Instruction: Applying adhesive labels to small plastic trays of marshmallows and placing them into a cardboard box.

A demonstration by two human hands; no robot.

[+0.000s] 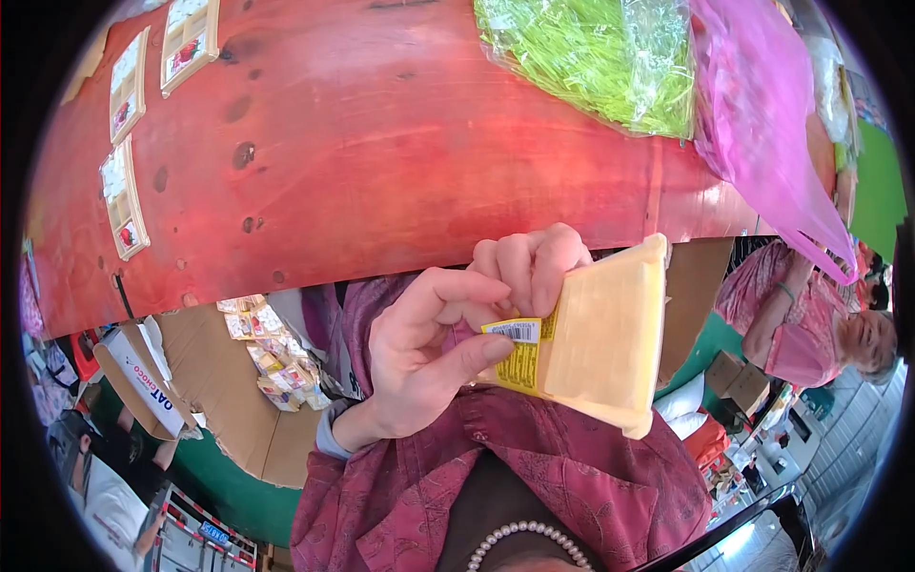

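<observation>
A pale yellow plastic tray, tilted up, is between my two hands in front of my chest. A yellow label with a white barcode patch lies along its left edge. My left hand is closed at that edge, its thumb pressed on the label and its index finger bent above. Behind the top left of the tray, my right hand has its fingers curled and pinched at the tray's edge by the label. The tray hides part of the right hand and its forearm.
Several small framed trays lie at the left of the red table. A clear bag of green shreds and a pink plastic bag are at the far right. A cardboard box holds small packets. Another person is at right.
</observation>
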